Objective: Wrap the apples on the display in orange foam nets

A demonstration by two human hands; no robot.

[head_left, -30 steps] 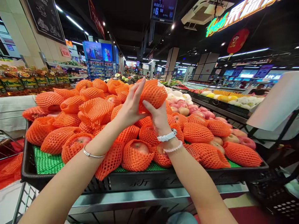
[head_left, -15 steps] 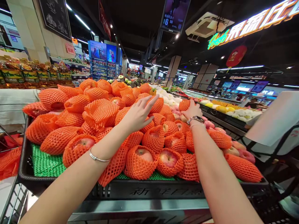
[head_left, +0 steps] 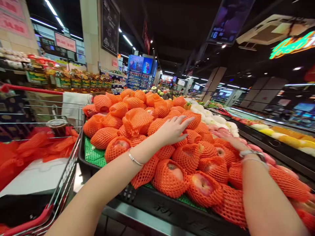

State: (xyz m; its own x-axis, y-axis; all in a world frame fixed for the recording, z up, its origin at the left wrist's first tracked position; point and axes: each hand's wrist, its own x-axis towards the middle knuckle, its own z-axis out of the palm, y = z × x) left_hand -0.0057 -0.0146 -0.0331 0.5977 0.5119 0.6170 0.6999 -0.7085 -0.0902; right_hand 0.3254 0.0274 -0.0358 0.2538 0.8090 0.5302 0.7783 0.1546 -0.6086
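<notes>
Heaped in a black crate (head_left: 82, 154) are apples in orange foam nets, such as the front apple (head_left: 201, 185) whose red and yellow skin shows at the opening. My left hand (head_left: 172, 129), a silver bangle on its wrist, lies over the middle of the heap with fingers spread and nothing in its grasp. Blurred by motion, my right hand (head_left: 228, 139) stretches low over netted apples on the right, its fingers extended. I see no apple held in it. Near those fingers lie bare pink apples (head_left: 254, 147).
A shopping cart (head_left: 65, 178) holding red-orange netting (head_left: 54, 144) and a lidded cup (head_left: 57, 126) stands left of the crate. Green matting (head_left: 94, 152) lines the crate. White-netted fruit (head_left: 219, 121) lies behind, and oil bottles (head_left: 73, 80) line the left.
The view has swung left, bringing the cart into sight. My right hand has come down from the back of the heap, and the netted apple it held no longer shows in it.
</notes>
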